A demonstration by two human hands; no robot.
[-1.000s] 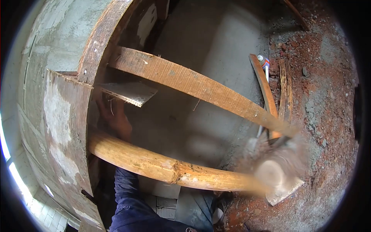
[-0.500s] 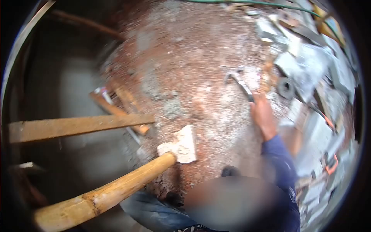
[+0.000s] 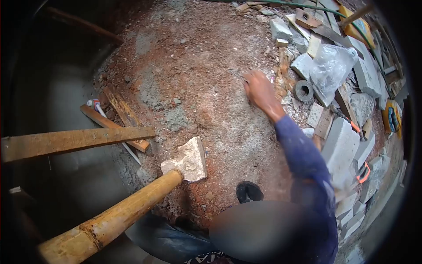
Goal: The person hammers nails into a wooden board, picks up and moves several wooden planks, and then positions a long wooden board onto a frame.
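Note:
My right hand (image 3: 260,90), in a blue-purple sleeve, reaches low over the reddish, gravelly ground (image 3: 198,79). Its fingers are closed, and a thin grey metal piece (image 3: 236,71) shows at the fingertips; what it is I cannot make out. Just right of the hand lies a strip of splintered wood (image 3: 282,75), with a grey ring (image 3: 303,90) beyond it. A small skin-coloured patch (image 3: 316,141) shows past the sleeve, perhaps part of my left hand, its fingers hidden.
A bamboo pole (image 3: 127,207) crosses the lower left, near a pale broken block (image 3: 192,159). Above it juts a wooden beam (image 3: 79,141). Concrete blocks (image 3: 340,152), a plastic bag (image 3: 332,66) and orange-handled tools fill the right. A dark shoe (image 3: 249,192) stands below.
The hammer that my right hand held earlier is no longer clearly visible. That hand has moved left and up, and the view has shifted and become sharper.

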